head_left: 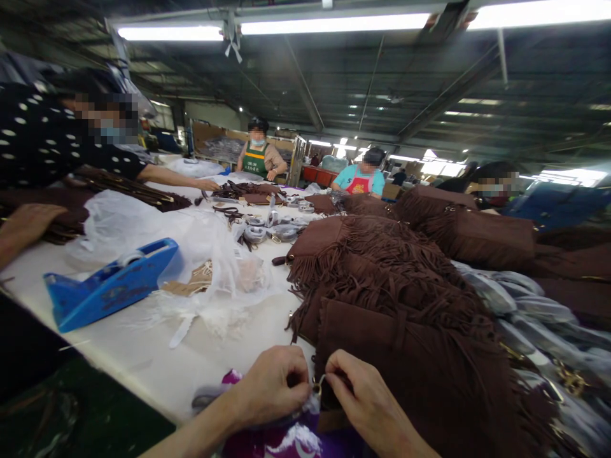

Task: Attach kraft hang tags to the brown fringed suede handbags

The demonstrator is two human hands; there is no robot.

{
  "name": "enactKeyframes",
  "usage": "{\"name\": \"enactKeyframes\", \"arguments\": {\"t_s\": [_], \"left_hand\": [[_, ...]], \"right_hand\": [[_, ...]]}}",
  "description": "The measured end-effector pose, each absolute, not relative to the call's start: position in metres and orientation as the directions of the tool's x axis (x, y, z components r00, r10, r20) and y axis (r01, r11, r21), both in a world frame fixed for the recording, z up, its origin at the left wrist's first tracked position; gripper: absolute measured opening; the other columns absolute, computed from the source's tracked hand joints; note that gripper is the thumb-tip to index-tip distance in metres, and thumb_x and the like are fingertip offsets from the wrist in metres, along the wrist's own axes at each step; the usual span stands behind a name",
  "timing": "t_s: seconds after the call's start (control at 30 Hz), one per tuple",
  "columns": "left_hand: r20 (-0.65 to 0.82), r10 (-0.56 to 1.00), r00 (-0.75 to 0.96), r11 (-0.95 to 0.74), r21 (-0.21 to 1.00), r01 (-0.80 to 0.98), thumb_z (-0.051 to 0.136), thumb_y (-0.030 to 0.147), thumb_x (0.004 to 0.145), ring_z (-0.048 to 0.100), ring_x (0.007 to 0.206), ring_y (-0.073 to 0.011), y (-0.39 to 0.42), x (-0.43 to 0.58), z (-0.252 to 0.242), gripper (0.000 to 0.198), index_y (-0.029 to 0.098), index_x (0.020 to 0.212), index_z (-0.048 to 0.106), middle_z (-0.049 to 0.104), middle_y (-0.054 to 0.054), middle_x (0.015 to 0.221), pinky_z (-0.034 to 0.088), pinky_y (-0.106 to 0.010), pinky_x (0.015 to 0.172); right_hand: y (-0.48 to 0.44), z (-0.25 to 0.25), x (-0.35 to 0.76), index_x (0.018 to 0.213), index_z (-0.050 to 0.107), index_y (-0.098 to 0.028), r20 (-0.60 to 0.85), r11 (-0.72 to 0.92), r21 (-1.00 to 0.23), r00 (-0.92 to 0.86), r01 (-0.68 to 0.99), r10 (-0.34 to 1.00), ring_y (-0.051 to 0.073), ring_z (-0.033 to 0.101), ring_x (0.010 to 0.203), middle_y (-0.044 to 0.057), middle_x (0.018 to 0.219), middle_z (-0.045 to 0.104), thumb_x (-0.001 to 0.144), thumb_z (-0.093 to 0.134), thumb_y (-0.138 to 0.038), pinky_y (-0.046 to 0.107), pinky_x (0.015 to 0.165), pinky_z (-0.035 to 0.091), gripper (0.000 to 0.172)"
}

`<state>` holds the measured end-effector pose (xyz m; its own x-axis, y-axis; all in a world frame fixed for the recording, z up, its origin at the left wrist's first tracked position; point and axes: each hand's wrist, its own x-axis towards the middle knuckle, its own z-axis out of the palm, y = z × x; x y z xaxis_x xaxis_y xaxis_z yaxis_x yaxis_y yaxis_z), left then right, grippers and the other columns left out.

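Note:
Just left of the front brown fringed bag (pixel 410 375), both my hands meet at the table's near edge. My left hand (pixel 281 381) is closed in a pinch, and its fingers hide what they hold. My right hand (pixel 358 391) pinches a small metal clasp (pixel 318 385) between thumb and forefinger. Below the hands lies a purple and white printed surface (pixel 296 442), partly covered by my wrists. A grey, plastic-wrapped strap end (pixel 205 397) shows beside my left forearm.
More fringed bags (pixel 363 254) are piled ahead and to the right. Plastic-wrapped straps (pixel 539 318) lie at far right. A blue tape dispenser (pixel 112 283) and thin white plastic bags (pixel 191 235) sit on the white table (pixel 157 375). Several co-workers surround it; one reaches in from the left.

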<state>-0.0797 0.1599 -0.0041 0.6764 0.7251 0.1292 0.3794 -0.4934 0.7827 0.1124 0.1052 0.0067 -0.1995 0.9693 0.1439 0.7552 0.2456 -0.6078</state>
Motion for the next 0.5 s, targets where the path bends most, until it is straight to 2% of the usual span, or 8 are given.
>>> {"name": "enactKeyframes", "arguments": {"t_s": [0.3,0.5], "left_hand": [[0.129,0.708,0.694,-0.512,0.770,0.380,0.052,0.011,0.064,0.052,0.065,-0.0105,0.1611,-0.0788,-0.0033,0.009,0.018,0.058,0.051,0.052,0.003,0.066,0.037,-0.020,0.062],[0.124,0.698,0.706,-0.533,0.748,0.396,0.051,0.012,0.066,0.051,0.065,-0.0111,0.1595,-0.0797,-0.0020,0.011,0.018,0.057,0.049,0.051,0.003,0.066,0.036,-0.020,0.062]], "right_hand": [[0.1028,0.0069,0.1189,0.074,0.047,-0.023,0.150,0.181,-0.712,-0.105,0.679,0.983,0.016,0.047,0.062,-0.003,0.067,0.048,0.091,0.039,-0.034,0.028,0.059,0.035,0.022],[0.1004,0.0040,0.1202,0.073,0.048,-0.023,0.180,0.181,-0.731,-0.070,0.657,0.981,0.015,0.047,0.061,-0.003,0.066,0.049,0.091,0.041,-0.035,0.027,0.058,0.036,0.023]]}}
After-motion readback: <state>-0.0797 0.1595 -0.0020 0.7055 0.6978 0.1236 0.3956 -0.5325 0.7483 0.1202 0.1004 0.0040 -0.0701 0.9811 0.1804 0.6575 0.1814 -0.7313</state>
